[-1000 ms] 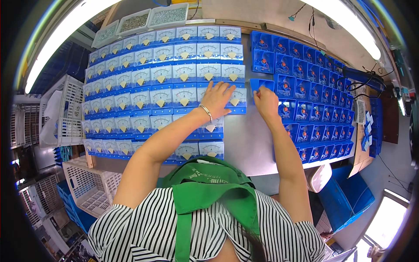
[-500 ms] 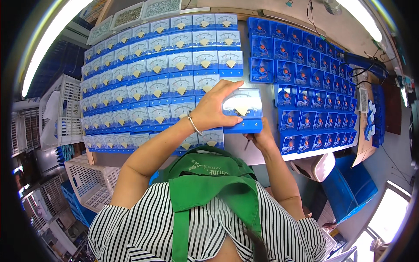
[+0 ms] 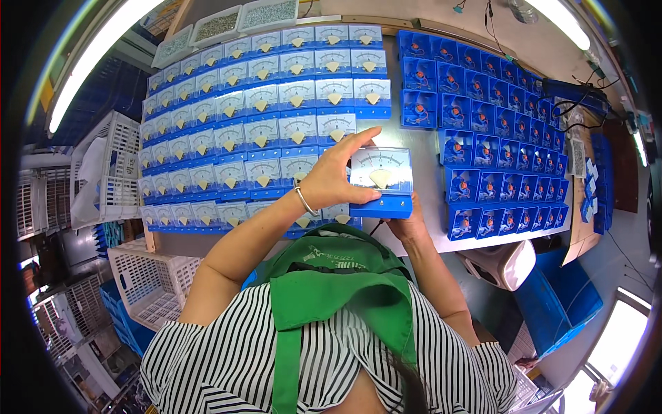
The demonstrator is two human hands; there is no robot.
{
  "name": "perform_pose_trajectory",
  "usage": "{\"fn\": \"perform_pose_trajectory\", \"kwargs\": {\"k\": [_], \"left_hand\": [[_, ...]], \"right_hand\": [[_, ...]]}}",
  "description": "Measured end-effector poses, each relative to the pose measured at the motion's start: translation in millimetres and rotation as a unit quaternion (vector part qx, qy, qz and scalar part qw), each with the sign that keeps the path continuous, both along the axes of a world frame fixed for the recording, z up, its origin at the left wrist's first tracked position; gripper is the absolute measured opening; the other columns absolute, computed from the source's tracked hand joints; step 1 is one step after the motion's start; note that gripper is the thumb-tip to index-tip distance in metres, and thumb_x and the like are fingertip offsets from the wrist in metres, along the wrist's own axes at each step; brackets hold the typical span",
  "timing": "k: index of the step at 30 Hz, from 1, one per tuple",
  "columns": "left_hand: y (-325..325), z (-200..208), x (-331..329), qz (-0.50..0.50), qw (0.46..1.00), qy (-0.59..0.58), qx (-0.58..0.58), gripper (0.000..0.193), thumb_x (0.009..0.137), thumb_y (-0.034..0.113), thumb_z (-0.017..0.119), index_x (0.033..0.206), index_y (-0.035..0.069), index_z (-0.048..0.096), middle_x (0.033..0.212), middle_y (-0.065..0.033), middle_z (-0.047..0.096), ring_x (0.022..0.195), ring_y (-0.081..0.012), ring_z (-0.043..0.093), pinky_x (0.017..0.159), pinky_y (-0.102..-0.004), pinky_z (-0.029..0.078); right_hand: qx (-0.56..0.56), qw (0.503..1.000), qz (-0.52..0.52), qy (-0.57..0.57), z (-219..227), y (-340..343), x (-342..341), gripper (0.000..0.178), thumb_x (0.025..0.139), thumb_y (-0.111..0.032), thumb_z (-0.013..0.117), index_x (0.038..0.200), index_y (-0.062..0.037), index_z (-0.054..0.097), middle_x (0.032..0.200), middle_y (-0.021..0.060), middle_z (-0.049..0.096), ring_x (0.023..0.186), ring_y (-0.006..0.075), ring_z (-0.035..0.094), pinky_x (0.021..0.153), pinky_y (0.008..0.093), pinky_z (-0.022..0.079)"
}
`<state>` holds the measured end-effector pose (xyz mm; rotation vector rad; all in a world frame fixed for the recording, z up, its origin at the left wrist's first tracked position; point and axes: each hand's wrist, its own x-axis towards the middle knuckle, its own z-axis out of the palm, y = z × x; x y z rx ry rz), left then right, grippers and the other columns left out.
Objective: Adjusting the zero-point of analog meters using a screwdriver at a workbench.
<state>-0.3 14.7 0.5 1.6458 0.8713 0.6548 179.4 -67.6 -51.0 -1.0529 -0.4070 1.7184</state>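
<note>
My left hand [image 3: 331,178] is closed on the left side of an analog panel meter [image 3: 381,171], thumb at its lower front and forefinger along its top edge. The meter has a clear cover, a white dial, a cream fan-shaped piece and a blue base with small terminals. Below and behind its right corner is my right hand [image 3: 410,225], closed, its fingertips mostly hidden by the meter. A thin dark thing pokes out beside those fingers; its kind cannot be made out. Rows of similar finished-looking meters [image 3: 296,100] stand to the left of my hands.
Rows of open blue housings [image 3: 456,114] with orange and wired parts inside fill the table's right side. Trays of small metal parts [image 3: 267,14] stand at the far left. White crates [image 3: 148,276] are at the left, a blue bin [image 3: 562,297] and a stool [image 3: 507,265] at the lower right.
The meter has tilted, so its dial shows more plainly. My right hand has moved slightly left and farther under it. The whole view has shifted a little.
</note>
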Motion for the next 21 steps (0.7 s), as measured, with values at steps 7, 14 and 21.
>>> {"fn": "perform_pose_trajectory", "kwargs": {"k": [7,14,21], "left_hand": [[-1.9,-2.0,-3.2,0.010,1.000,-0.020,-0.011,0.097,0.058,0.026,0.081,0.143,0.012,0.038,0.124,-0.0115,0.051,0.114,-0.0235,0.050,0.098,-0.0339,0.039],[0.0,-7.0,-6.9,0.010,1.000,-0.013,0.011,0.095,0.059,0.025,0.081,0.143,0.011,0.038,0.123,-0.0117,0.052,0.114,-0.0246,0.051,0.099,-0.0341,0.039],[7.5,-26.9,-18.0,0.029,0.987,0.108,0.119,0.091,0.059,0.024,0.080,0.140,0.011,0.040,0.120,-0.0153,0.053,0.112,-0.0293,0.054,0.097,-0.0357,0.042]], "right_hand": [[0.019,1.000,-0.011,-0.005,1.9,-4.2,-5.1,0.007,0.086,-0.007,0.060,0.083,-0.0091,0.066,0.068,-0.0006,0.063,0.050,0.0056,0.053,0.042,0.0191,0.039],[0.011,0.995,0.062,-0.074,-8.4,-0.7,8.7,0.005,0.086,-0.006,0.061,0.085,-0.0084,0.065,0.068,0.0001,0.063,0.051,0.0071,0.053,0.043,0.0212,0.040],[0.148,0.894,0.059,-0.419,46.2,28.9,33.7,0.016,0.090,-0.003,0.057,0.105,0.0030,0.057,0.097,0.0116,0.065,0.084,0.0138,0.062,0.075,0.0315,0.051]]}}
